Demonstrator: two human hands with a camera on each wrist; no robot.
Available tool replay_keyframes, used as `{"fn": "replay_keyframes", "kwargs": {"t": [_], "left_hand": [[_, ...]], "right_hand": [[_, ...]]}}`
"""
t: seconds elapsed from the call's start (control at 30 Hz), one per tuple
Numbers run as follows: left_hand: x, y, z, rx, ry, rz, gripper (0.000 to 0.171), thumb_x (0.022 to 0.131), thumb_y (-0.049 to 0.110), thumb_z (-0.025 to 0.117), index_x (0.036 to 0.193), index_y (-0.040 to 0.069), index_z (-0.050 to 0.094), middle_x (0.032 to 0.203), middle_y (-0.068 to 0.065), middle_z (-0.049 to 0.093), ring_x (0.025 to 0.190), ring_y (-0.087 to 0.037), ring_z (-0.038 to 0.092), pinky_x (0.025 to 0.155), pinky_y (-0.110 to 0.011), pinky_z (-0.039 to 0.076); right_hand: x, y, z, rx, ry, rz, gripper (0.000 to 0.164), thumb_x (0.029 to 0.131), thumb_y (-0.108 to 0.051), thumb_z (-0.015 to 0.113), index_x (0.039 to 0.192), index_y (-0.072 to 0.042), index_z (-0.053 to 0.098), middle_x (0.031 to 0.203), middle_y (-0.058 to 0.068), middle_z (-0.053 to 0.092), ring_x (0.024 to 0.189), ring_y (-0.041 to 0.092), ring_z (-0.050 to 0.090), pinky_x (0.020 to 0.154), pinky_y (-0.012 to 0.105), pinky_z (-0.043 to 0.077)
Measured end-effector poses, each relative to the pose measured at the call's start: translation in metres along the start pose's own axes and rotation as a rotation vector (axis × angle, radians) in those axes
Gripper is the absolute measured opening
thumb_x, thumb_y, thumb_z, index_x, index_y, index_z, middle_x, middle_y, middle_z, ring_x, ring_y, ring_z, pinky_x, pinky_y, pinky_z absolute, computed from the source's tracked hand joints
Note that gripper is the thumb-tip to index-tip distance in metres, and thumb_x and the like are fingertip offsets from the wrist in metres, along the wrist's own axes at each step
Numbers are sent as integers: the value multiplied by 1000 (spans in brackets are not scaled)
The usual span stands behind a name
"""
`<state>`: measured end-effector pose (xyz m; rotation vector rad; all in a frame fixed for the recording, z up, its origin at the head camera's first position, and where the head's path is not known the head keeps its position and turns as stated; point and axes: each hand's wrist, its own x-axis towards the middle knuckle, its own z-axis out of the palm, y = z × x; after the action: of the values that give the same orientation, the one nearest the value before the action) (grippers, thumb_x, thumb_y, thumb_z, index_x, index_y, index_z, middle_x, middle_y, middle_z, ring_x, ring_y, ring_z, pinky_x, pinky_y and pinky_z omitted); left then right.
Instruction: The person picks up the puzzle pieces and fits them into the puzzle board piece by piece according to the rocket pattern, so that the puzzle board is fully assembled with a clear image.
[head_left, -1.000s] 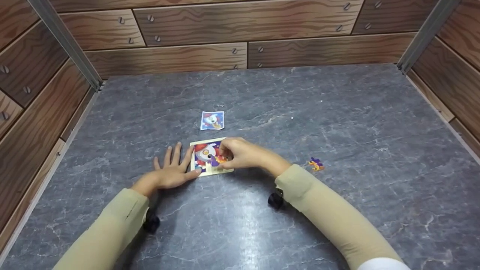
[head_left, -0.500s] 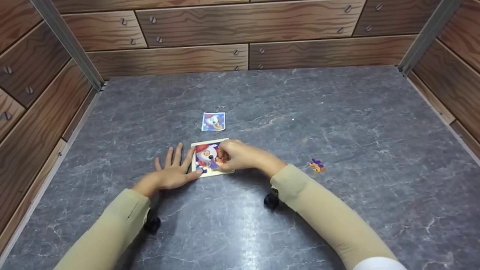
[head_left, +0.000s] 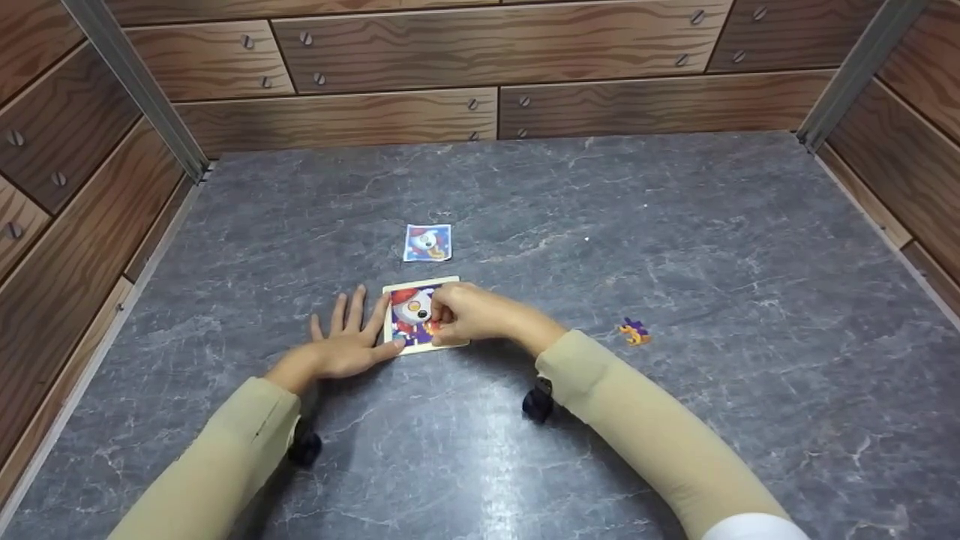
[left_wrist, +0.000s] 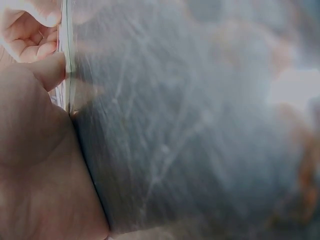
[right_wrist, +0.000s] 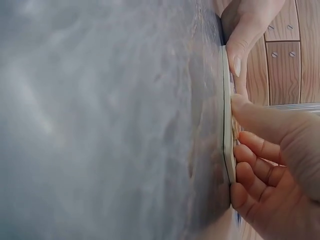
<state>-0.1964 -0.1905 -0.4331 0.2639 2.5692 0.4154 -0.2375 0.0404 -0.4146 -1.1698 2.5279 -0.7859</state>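
A square jigsaw puzzle board [head_left: 421, 283] with a pale frame lies on the table, showing a white dog face with red ears. My left hand [head_left: 341, 352] rests beside it with fingers spread, index fingertip and thumb on its left border. Over the board's right part, my right hand [head_left: 476, 313] has curled fingers and pinches a purple and orange puzzle piece [head_left: 429, 330] low in the picture, partly hidden by the thumb and fingers. The right wrist view shows the right thumb [right_wrist: 265, 120] and fingertips close against the board's face.
A small picture card [head_left: 427, 243] with the same dog lies behind the board. To the right sits a small heap of purple and orange puzzle pieces [head_left: 635, 331]. Wood-patterned walls [head_left: 382, 56] enclose the grey marbled table [head_left: 712, 225].
My right hand has shifted slightly left, and the purple and orange piece it pinches has gone down into the lower part of the puzzle. My left hand has stayed in place.
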Motion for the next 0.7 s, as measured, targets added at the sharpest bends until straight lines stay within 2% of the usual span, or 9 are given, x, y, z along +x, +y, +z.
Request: {"fn": "replay_keyframes", "kwargs": {"t": [0.27, 0.5, 0.7], "left_hand": [[-1, 1, -1, -11, 4, 9, 96, 82, 77, 29, 149, 22, -13, 148, -10, -31, 131, -33, -32, 92, -66, -21], [0, 1, -1, -6, 2, 0, 97, 80, 79, 28, 148, 24, -14, 148, -9, -31, 131, -33, -33, 92, -66, -21], [-2, 1, -1, -2, -2, 2, 96, 81, 78, 27, 148, 23, -14, 149, -10, -30, 131, -33, -32, 93, -66, -21]], "right_hand": [[-3, 2, 0, 0, 18, -74, 22, 78, -10, 73, 97, -2, 67, 86, 5, 56, 79, 16, 52, 73, 28, 42], [-2, 3, 1, -4, 8, -56, 23, 77, -5, 71, 100, -5, 69, 87, 5, 53, 79, 16, 51, 72, 28, 42], [-1, 0, 2, -60, -7, -77, 30, 79, -5, 69, 109, -10, 69, 89, 8, 53, 78, 15, 49, 70, 27, 42]]}}
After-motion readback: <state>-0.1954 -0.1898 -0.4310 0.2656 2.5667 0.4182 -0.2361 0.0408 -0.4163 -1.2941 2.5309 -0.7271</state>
